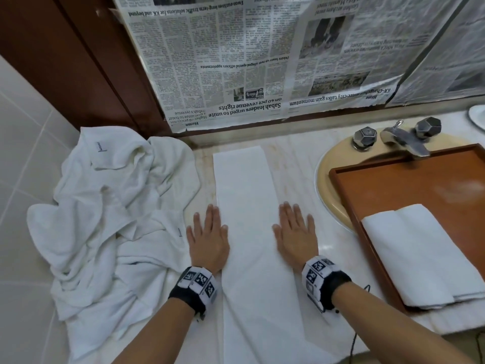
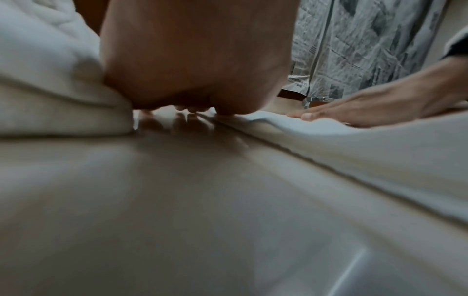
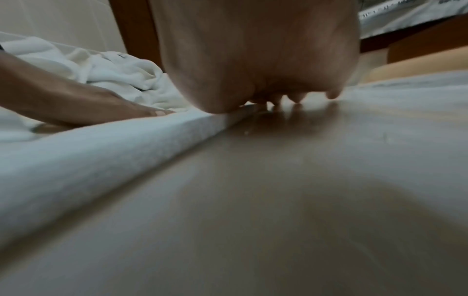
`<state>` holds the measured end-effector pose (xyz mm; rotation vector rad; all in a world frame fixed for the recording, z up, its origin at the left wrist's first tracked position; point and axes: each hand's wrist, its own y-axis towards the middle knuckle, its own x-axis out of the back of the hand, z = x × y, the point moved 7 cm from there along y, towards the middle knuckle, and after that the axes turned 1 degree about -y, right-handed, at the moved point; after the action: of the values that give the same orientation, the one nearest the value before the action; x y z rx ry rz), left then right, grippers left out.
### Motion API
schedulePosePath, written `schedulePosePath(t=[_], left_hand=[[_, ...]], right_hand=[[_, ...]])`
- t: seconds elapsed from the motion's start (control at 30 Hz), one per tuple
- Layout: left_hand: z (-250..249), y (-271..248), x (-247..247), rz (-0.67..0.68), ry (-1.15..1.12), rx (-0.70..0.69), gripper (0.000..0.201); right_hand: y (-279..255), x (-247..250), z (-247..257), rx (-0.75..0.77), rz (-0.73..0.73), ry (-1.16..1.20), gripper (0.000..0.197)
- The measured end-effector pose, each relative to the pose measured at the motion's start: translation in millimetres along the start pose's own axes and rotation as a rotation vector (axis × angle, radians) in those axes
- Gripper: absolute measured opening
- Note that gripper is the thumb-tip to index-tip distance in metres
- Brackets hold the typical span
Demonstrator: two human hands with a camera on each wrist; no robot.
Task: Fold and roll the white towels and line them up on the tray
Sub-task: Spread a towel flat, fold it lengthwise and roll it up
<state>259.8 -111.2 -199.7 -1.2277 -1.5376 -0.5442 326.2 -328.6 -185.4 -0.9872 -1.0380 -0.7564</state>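
A long white terry towel folded into a narrow strip lies flat along the middle of the pale, glossy marble countertop, running from the back edge to the front edge and hanging over it. The left hand lies flat with straight fingers along the strip's left edge, palm partly on the stone; the right hand lies the same way on the strip's right edge. Neither hand grasps anything. At the counter's left end sits a crumpled heap of soft white towels, creased and piled. At the right end, a rectangular reddish-brown wooden tray with a low rim rests over the beige oval sink; a thick folded white towel lies in the tray's front left corner. Newspaper sheets cover the wall behind.
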Motion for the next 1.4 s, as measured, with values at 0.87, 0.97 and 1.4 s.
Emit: schedulePosePath(t=[0.87,0.97,1.4], left_hand=[[-17,-43,-23,-0.028,0.094,-0.049,0.059],[-25,-33,-24,-0.006,0.053,0.015,0.059],[-49,12,-4,0.112,0.034,0.116,0.06]], right_hand=[[-18,-24,22,0.25,-0.014,-0.012,0.062],[-8,-16,17,0.26,0.009,-0.022,0.066],[57,26,-3,0.259,0.043,0.003,0.059]])
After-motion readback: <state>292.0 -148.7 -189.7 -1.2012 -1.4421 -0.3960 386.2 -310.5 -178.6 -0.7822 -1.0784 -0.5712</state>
